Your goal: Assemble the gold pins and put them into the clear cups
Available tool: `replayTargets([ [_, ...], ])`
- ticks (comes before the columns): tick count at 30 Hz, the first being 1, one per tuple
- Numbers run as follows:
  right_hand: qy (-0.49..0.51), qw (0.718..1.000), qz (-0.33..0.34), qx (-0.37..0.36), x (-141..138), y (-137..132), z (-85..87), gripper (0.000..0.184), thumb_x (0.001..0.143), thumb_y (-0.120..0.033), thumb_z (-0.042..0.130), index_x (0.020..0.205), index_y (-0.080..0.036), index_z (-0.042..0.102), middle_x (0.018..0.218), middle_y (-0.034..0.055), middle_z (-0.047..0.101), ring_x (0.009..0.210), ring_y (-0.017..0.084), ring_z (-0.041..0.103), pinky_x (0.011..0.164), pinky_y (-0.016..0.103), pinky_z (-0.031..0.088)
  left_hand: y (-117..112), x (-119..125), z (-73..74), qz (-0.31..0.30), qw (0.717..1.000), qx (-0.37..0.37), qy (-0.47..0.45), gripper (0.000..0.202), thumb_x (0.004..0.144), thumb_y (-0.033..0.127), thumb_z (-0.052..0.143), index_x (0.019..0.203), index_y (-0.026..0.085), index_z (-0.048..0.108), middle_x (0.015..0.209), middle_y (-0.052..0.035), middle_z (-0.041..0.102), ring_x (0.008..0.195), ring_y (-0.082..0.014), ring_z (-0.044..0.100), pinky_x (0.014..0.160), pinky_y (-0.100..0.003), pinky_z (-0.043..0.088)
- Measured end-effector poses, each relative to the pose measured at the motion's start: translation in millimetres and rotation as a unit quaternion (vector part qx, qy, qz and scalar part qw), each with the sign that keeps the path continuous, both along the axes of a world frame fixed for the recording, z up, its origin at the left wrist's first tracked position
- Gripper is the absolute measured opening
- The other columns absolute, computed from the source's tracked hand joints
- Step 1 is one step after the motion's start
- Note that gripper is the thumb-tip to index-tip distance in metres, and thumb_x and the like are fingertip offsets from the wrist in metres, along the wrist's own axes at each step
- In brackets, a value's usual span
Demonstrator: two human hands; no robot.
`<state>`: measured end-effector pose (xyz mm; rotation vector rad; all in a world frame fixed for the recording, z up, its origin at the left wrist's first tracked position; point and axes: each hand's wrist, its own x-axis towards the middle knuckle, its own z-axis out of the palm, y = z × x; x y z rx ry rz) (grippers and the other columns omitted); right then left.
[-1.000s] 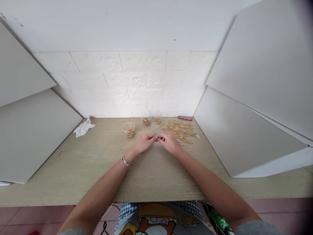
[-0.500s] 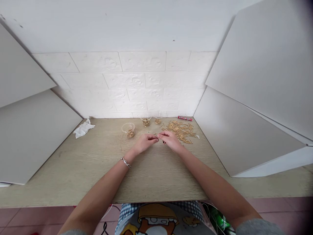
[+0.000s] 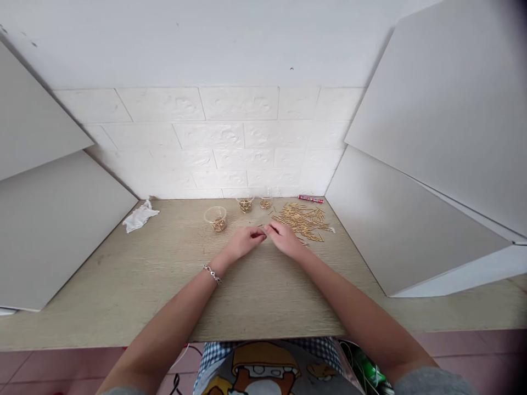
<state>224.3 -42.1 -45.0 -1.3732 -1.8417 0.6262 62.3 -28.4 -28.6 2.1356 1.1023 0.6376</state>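
My left hand (image 3: pixel 246 241) and my right hand (image 3: pixel 285 238) meet fingertip to fingertip over the middle of the table. Both are closed in a pinch; whatever small piece lies between the fingers is too tiny to make out. A thin gold-coloured bit (image 3: pixel 261 225) shows just beyond the fingertips. Right behind my right hand spreads a loose pile of thin gold-coloured metal sticks (image 3: pixel 303 216). To the left of my left hand stands a clear plastic cup (image 3: pixel 216 214) holding small gold-coloured parts (image 3: pixel 219 224).
Two more clear cups, one with gold-coloured parts (image 3: pixel 246 206) and one with fewer parts (image 3: pixel 265 203), stand by the wall. A red tube (image 3: pixel 310 199) lies behind the pile. Crumpled white tissue (image 3: pixel 140 216) rests at the left. Grey panels (image 3: pixel 411 219) flank the table (image 3: pixel 144 285).
My right hand has shifted very slightly and its fingers have curled closer together. My left hand stays almost in place, still pinched. The cups and the pile look the same.
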Motion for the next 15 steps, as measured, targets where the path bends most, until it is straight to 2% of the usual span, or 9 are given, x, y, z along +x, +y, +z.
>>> replayTargets([
  [5,-0.09,0.995,0.019,0.028,-0.9,-1.3,-1.3,0.026,0.087,-0.026,0.042,0.063,-0.019,0.049,0.06,-0.0017,0.049,0.058,0.012,0.042,0.054,0.024,0.027,3.2,0.1,-8.5,-0.016,1.0,0.007,-0.005,0.023,0.078,0.03,0.047,0.073,0.019,0.067,0.066,0.0013,0.062,0.063,-0.0135,0.052,0.059,-0.023,0.037],
  [11,-0.147,0.988,0.03,0.043,1.9,3.1,-7.3,0.023,0.088,-0.024,0.041,0.068,-0.019,0.052,0.067,0.0011,0.054,0.063,0.014,0.045,0.055,0.024,0.026,11.5,-4.1,-17.4,-0.017,0.998,0.052,-0.003,0.018,0.075,0.024,0.054,0.083,0.022,0.07,0.093,-0.0028,0.067,0.083,-0.0169,0.058,0.078,-0.026,0.042],
  [15,-0.184,0.982,0.022,0.041,3.3,7.4,-13.1,0.023,0.089,-0.025,0.039,0.071,-0.02,0.054,0.071,0.0025,0.056,0.065,0.015,0.047,0.056,0.024,0.027,12.3,-5.6,-17.3,-0.017,0.997,0.074,0.029,0.02,0.076,0.023,0.053,0.085,0.02,0.07,0.095,-0.0052,0.067,0.086,-0.0186,0.059,0.082,-0.028,0.042],
])
